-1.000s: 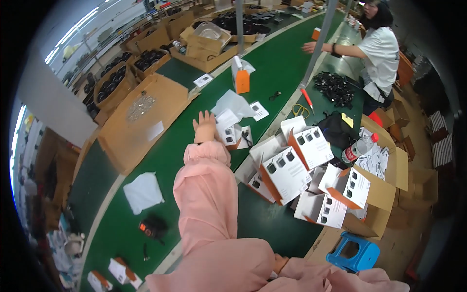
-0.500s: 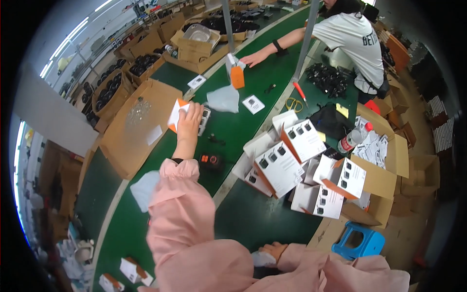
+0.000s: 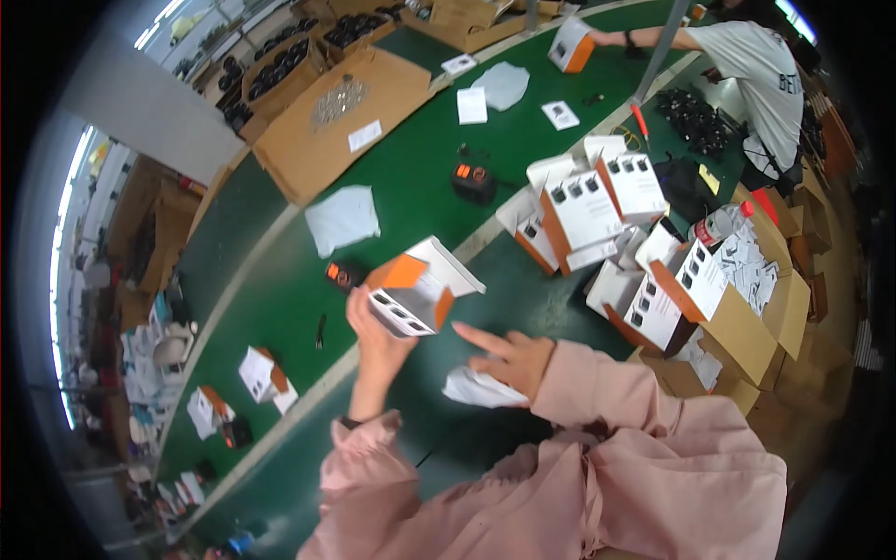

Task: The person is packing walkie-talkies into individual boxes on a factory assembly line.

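Note:
My left hand [image 3: 375,338] is closed round a small white and orange cardboard box [image 3: 403,315], tilted with its flap up on the right. The box's inside faces my right hand [image 3: 513,362], whose index finger points toward it. Under that hand's other fingers is a white plastic bag [image 3: 481,388], apparently gripped. Just behind the box, a black device with orange marks [image 3: 342,274] stands on the green belt. A similar black device [image 3: 473,183] sits farther off, and a flat white bag [image 3: 343,220] lies between them and the cardboard sheet.
Several open white and orange boxes [image 3: 581,217] are piled at my right, beside a bottle [image 3: 723,224] and a carton of white papers [image 3: 747,271]. A flattened cardboard sheet [image 3: 397,79] lies far left. Across the belt, a co-worker's hand [image 3: 605,37] touches another box [image 3: 570,45].
My left hand has brought the box from the far belt back toward me. My right hand has risen with the white bag, index finger now extended. The co-worker's box has moved, and the view has turned.

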Available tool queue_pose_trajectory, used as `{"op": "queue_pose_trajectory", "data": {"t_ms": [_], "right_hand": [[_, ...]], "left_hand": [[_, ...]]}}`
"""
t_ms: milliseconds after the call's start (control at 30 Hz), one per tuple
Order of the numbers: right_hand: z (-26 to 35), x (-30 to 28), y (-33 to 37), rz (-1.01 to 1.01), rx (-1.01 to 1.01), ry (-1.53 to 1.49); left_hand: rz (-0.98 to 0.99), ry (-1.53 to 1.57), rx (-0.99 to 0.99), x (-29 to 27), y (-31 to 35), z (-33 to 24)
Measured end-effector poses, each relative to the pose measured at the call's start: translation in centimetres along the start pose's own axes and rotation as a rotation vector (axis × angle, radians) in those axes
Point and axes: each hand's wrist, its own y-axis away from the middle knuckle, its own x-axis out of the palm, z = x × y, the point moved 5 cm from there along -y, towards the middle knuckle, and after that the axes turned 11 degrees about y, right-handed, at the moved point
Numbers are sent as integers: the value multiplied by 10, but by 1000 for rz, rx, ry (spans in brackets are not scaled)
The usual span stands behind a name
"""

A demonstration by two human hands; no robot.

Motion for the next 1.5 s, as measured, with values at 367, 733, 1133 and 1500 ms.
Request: {"op": "queue_pose_trajectory", "data": {"t_ms": [367,733,1133,1500], "right_hand": [[6,92,0,289,-336,162],[26,89,33,342,-410,306],[-16,153,59,430,-224,86],[-16,163,74,399,-365,53]], "left_hand": [[58,287,-541,9,178,-26],[787,-207,-319,62,130,-74],[1152,-324,-1012,148,181,-14],[970,-232,-704,140,195,-35]]}}
